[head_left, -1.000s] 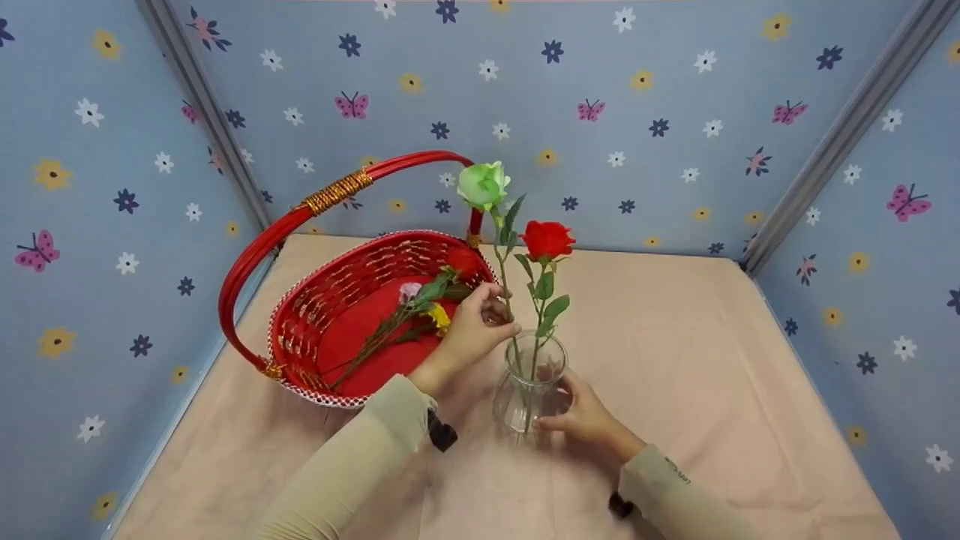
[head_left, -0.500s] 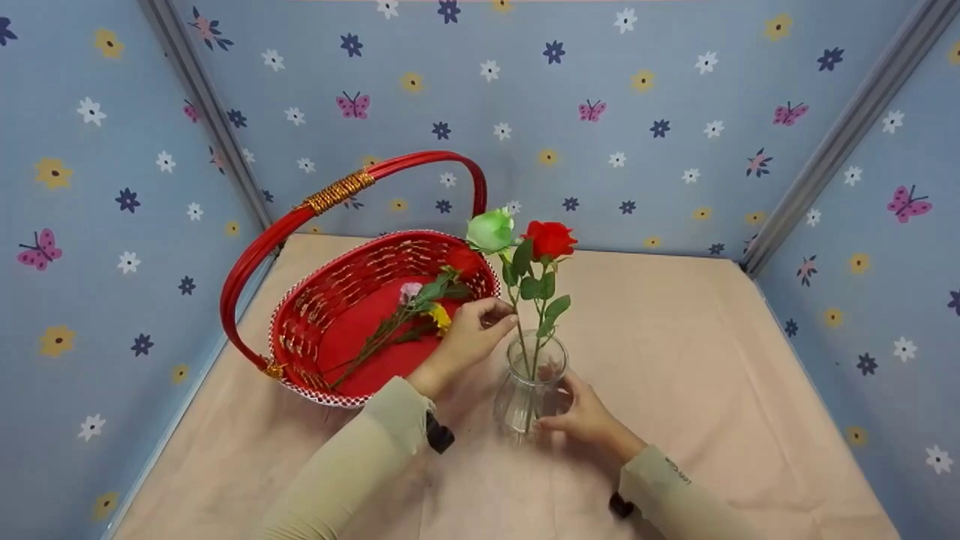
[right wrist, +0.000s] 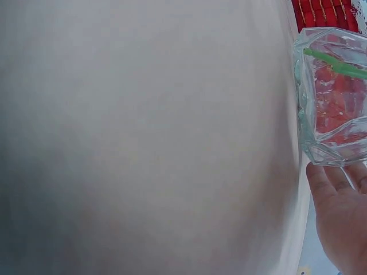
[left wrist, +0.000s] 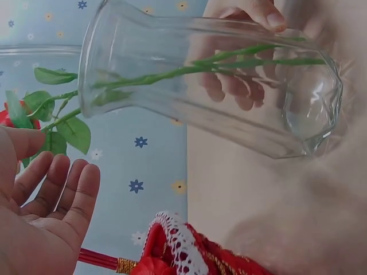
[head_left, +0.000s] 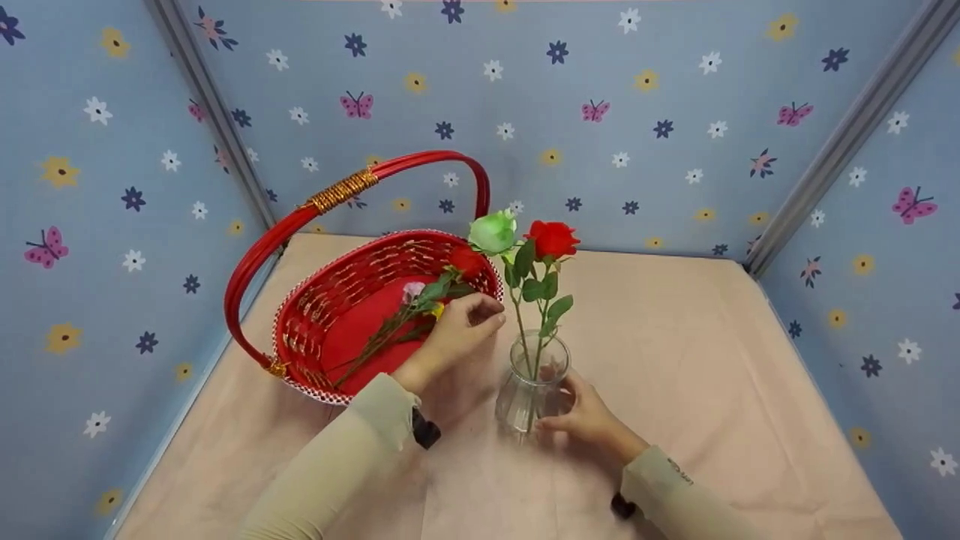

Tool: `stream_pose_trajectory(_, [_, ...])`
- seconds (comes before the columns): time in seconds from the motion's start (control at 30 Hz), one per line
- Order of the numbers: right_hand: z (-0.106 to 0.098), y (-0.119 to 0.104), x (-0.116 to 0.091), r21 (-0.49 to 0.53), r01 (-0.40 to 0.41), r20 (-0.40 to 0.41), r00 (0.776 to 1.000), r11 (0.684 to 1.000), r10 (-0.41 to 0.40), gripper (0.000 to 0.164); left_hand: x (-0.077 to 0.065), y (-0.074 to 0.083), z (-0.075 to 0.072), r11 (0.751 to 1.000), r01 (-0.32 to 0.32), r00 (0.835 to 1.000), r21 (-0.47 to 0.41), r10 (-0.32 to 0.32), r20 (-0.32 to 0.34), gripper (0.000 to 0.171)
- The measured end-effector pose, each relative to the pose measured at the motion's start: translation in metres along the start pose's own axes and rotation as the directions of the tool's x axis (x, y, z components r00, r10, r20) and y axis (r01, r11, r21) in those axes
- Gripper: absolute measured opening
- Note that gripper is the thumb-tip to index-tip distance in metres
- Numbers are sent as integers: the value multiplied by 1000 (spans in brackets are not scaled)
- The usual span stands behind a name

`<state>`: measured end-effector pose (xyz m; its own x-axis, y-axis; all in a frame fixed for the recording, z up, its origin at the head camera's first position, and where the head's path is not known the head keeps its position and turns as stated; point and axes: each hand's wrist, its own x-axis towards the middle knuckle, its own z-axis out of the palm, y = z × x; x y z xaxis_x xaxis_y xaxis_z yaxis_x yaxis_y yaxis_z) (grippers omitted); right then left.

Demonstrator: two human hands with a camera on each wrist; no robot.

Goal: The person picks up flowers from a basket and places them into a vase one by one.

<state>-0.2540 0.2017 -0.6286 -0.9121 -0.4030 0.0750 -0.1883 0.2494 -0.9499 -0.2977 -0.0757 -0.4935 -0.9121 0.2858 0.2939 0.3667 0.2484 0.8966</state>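
A clear glass vase [head_left: 517,397] stands upright on the table, steadied by my right hand [head_left: 589,414], its thumb and fingers round the lower side. In it stand a pale green rose [head_left: 493,232] and a red rose [head_left: 553,239]. My left hand [head_left: 452,334] is just left of the stems, fingers loosely bent and holding nothing. In the left wrist view both stems reach down inside the vase [left wrist: 155,69], and that hand's fingers [left wrist: 83,197] are spread apart from them. The right wrist view shows the right hand [right wrist: 344,229] at the glass.
Left of the vase sits a red woven basket [head_left: 300,330] with a tall arched handle [head_left: 262,251]. Inside lie a pink flower [head_left: 412,292], a yellow flower [head_left: 439,308], partly hidden by the left hand, and a red flower [head_left: 466,262]. Patterned blue walls [head_left: 637,150] enclose the table.
The green rose has gone down into the vase beside the red one. My left hand has let go of its stem and drawn back left toward the basket. The right hand stays on the vase.
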Motion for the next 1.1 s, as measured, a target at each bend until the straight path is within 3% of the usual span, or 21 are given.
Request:
stream_pose_trajectory(0.47, [-1, 0, -1, 14, -8, 9, 1000, 1000, 8, 96, -6, 1, -34, 996, 77, 997, 35, -76, -33, 18])
stream_pose_trajectory(0.67, [0, 2, -1, 15, -3, 10, 1000, 1000, 3, 95, -8, -1, -53, 990, 129, 992, 64, -129, -8, 22])
stream_pose_trajectory(0.83, [0, 2, 0, 20, 16, 12, 1000, 1000, -16, 96, -8, -7, -69, 985, 134, 991, 108, -133, -20, 23])
stream_pose_trajectory(1.1, [-1, 1, 0, 29, 19, 11, 1000, 999, -19, 93, -6, -14, -90, 984, 140, 989, 108, -134, -60, 24])
